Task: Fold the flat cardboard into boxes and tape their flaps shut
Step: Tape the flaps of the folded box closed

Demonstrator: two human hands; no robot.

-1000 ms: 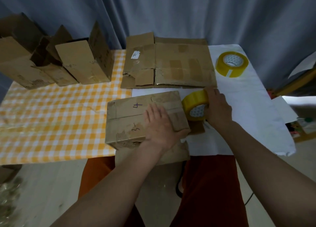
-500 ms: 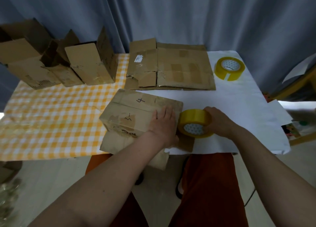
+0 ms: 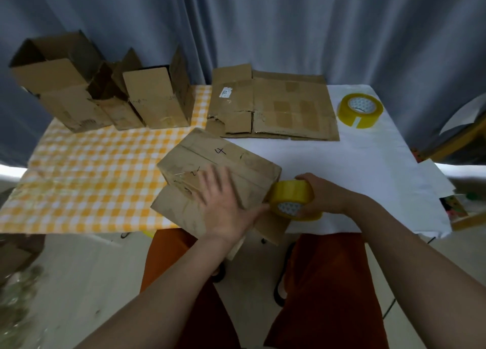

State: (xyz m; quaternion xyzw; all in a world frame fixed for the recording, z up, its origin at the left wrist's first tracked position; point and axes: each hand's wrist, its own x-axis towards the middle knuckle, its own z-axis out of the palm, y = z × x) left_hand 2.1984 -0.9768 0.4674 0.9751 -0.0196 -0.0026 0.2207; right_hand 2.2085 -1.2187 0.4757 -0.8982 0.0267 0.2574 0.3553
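Observation:
A folded cardboard box (image 3: 223,162) marked "4" lies at the table's near edge, turned at an angle, its lower flaps hanging over the edge. My left hand (image 3: 224,204) lies flat on its top with fingers spread. My right hand (image 3: 319,193) grips a yellow tape roll (image 3: 292,198) against the box's right end. A stack of flat cardboard (image 3: 276,106) lies at the back middle of the table.
Three open-topped boxes (image 3: 105,91) stand at the back left on the yellow checked cloth (image 3: 92,177). A second yellow tape roll (image 3: 360,109) sits at the back right on the white cover (image 3: 368,164). A curtain hangs behind. My knees are under the table's edge.
The box has turned anticlockwise and slid left. My left hand has moved left across its top. My right hand has brought the tape roll down to the box's right end.

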